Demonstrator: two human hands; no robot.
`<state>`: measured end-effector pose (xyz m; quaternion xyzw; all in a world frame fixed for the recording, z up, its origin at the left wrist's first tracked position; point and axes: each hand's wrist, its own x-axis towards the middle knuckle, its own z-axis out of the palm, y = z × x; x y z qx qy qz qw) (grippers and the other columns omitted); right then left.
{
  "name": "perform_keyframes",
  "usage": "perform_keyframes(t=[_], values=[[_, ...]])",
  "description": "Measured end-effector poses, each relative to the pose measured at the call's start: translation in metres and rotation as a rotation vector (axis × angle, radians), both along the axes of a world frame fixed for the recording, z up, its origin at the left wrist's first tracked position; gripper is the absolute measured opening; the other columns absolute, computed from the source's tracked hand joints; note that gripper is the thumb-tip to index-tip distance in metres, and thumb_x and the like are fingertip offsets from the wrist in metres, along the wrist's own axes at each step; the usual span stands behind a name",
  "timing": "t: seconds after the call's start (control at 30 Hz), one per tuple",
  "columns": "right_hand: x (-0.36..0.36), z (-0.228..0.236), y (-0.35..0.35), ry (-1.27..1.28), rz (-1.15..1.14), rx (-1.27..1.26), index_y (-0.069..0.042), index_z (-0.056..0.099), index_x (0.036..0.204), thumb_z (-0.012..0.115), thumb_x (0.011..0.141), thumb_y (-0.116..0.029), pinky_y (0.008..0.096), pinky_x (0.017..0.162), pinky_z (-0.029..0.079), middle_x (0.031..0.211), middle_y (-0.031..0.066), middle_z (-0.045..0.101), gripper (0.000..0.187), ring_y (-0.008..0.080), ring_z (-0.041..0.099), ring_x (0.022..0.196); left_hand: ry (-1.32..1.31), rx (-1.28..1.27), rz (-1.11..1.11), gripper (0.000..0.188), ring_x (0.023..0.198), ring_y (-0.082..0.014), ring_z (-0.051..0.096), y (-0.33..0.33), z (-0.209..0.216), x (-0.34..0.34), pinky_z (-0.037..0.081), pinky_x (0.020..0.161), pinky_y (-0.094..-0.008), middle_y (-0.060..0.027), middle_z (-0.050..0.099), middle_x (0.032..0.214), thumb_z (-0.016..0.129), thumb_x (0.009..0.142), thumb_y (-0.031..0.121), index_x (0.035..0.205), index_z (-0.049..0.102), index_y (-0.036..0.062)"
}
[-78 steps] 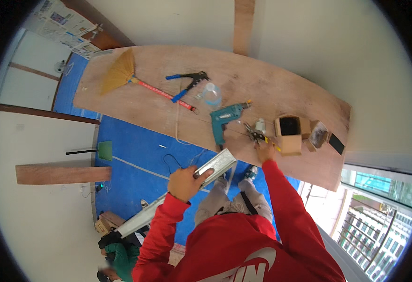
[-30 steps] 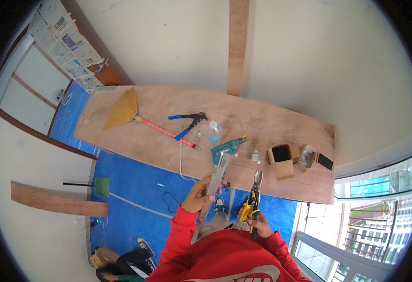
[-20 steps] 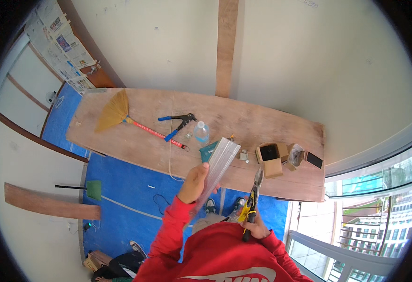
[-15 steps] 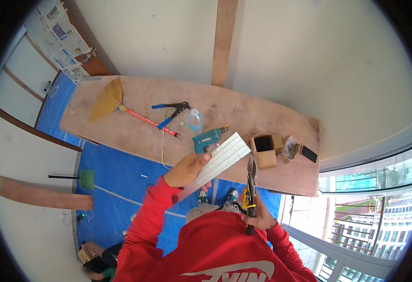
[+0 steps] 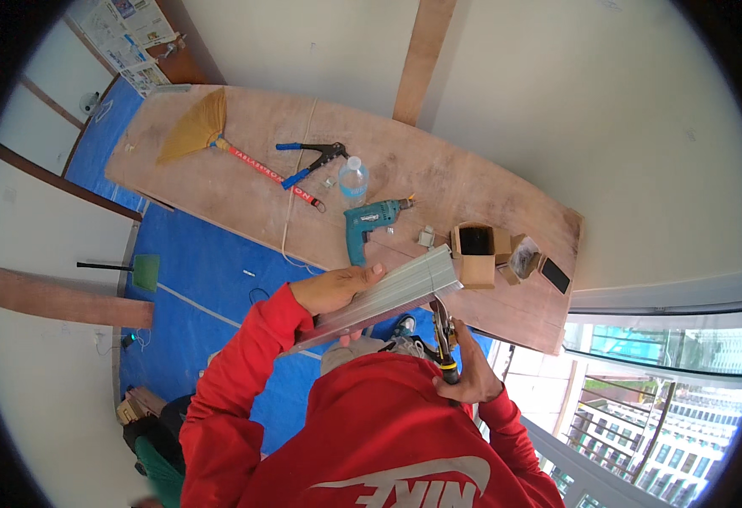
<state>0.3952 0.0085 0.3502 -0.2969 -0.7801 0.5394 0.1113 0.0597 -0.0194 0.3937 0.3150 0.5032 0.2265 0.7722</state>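
A ridged strip of silvery sheet metal (image 5: 405,288) slants up across the front of my body. My left hand (image 5: 335,290) is closed round it, thumb on top and fingertips showing below. My right hand (image 5: 475,372) grips a pair of tin snips (image 5: 442,330) with black-and-yellow handles. The snips point upward, their jaws at the lower corner of the strip's far end. Whether the blades bite the metal or only touch it, I cannot tell. Just beyond the strip, a teal power drill (image 5: 371,218) lies on the wooden table (image 5: 252,216).
On the table are a broom (image 5: 197,131), a hand riveter (image 5: 313,161), a bottle (image 5: 353,179), an open cardboard box (image 5: 477,273), a smaller box (image 5: 519,256) and a phone (image 5: 555,274). Blue sheeting (image 5: 193,262) covers the floor. A dustpan (image 5: 145,271) stands left; someone in green (image 5: 159,453) is lower left.
The snips have come up against the strip's end, their handles tilting. The strip has turned so that its side shows, and sits slightly lower against the table. My view has shifted.
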Motion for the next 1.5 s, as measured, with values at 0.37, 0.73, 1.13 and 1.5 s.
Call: perform_keyframes(t=[0.37,0.73,1.13,1.5], values=[[0.013,-0.013,-0.015,-0.155,-0.022,-0.204,0.009,0.031,0.151,0.079,0.072,-0.022,0.0427,0.107,0.044,0.125,0.0271,0.058,0.098,0.0418,0.058,0.12,0.453,0.467,-0.018,0.075,0.089,-0.033,0.071,-0.007,-0.053,0.012,0.055,0.079,-0.043,-0.0175,0.071,0.092,0.037,0.106,0.068,0.11,0.065,-0.002],[0.018,-0.039,-0.023,-0.029,-0.067,-0.503,0.008,0.027,0.154,0.076,0.077,-0.019,0.0408,0.113,0.037,0.136,0.0215,0.051,0.096,0.0304,0.049,0.129,0.56,0.632,-0.138,0.071,0.098,-0.0418,0.067,-0.027,-0.047,0.027,0.053,0.084,-0.049,-0.0246,0.065,0.11,0.083,0.078,0.032,0.13,0.048,0.0002],[0.05,-0.185,-0.022,-0.32,-0.122,-0.519,0.0,0.023,0.162,0.072,0.085,-0.031,0.0418,0.117,0.037,0.151,0.0287,0.048,0.096,0.0377,0.047,0.142,0.73,0.367,-0.196,0.046,0.096,-0.0461,0.07,-0.014,-0.255,0.076,0.057,0.085,-0.0545,-0.0249,0.074,0.102,0.069,0.085,0.022,0.129,0.064,0.0087],[0.075,-0.348,-0.031,-0.456,-0.095,-0.622,0.003,0.016,0.163,0.071,0.076,-0.019,0.0442,0.123,0.028,0.158,0.0305,0.039,0.106,0.0407,0.036,0.15,0.603,0.278,-0.171,0.042,0.09,-0.0476,0.07,-0.016,-0.427,0.074,0.057,0.079,-0.0535,-0.0263,0.073,0.096,0.073,0.082,0.024,0.12,0.064,0.0071]])
